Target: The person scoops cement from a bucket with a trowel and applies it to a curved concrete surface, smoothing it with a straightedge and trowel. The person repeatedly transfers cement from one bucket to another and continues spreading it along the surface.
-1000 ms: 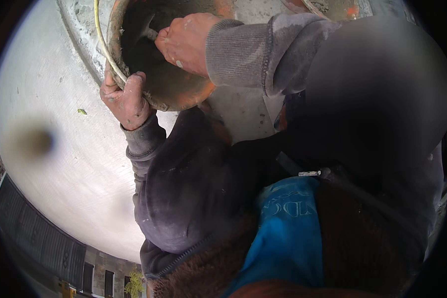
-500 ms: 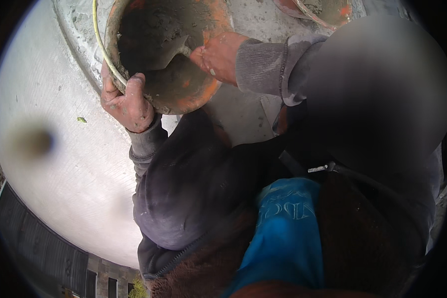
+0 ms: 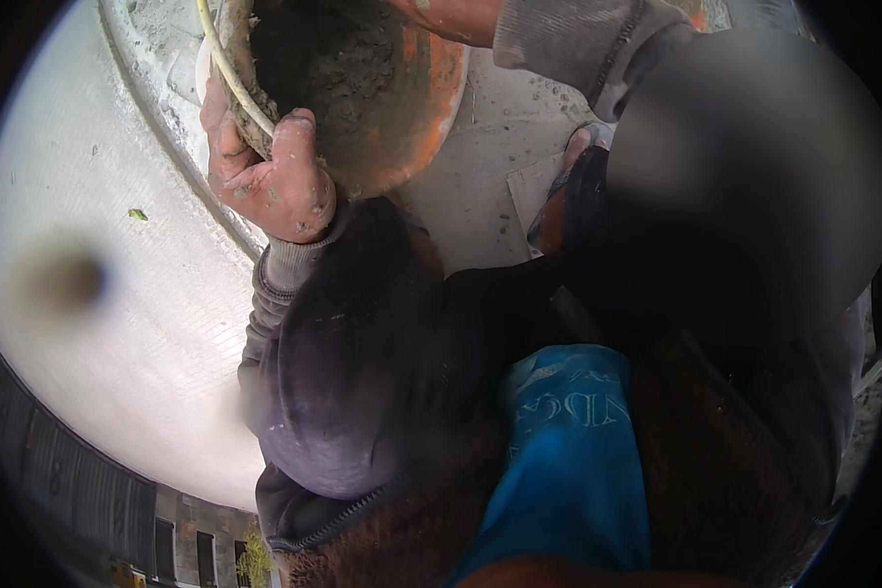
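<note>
Our left hand (image 3: 284, 186) grips the bucket (image 3: 433, 108), likely steadying it; our right hand (image 3: 459, 18) (fingers cropped) we can't tell

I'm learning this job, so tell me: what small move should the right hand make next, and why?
Perhaps bring the right hand over the bucket's mouth: it sits at the picture's upper edge, grey mix lies inside the bucket, and the left hand grips the rim, seemingly steadying it.
</note>
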Available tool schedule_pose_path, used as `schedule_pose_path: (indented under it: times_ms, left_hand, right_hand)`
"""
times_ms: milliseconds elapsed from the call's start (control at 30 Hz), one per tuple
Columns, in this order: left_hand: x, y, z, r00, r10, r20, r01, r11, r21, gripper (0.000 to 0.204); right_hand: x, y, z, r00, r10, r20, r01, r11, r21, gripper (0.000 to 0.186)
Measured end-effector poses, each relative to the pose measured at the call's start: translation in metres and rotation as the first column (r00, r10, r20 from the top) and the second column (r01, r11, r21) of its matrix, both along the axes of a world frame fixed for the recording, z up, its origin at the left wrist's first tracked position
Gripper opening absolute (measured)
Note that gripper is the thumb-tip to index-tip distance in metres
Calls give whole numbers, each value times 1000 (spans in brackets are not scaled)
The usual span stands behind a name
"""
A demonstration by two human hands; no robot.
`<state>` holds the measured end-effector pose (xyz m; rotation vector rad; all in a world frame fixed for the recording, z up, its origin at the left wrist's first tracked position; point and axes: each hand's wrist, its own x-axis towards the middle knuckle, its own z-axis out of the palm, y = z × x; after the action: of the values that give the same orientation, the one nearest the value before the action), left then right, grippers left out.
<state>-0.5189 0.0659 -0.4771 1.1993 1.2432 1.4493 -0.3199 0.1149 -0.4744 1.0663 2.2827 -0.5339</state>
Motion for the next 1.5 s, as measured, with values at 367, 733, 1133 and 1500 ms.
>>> schedule_pose_path:
  times_ms: [367, 733, 1133, 1500]
  left_hand:
    - [26, 2, 7, 996, -34, 83, 35, 999, -12, 60]
    - [-29, -20, -17, 1000, 9, 18, -9, 999, -39, 59]
    - [-44, -17, -27, 984, 105, 143, -96, 993, -68, 79]
    - [-23, -20, -27, 941, 261, 217, -265, 964, -15, 60]
  right_hand:
    - [38, 52, -26, 965, -163, -206, 209, 951, 229, 37]
    - [35, -17, -68, 366, -868, 335, 426, -164, -890, 22]
    - [14, -25, -55, 405, -829, 387, 258, -303, -918, 18]
    - [16, -16, -50, 488, -837, 248, 80, -240, -968, 19]
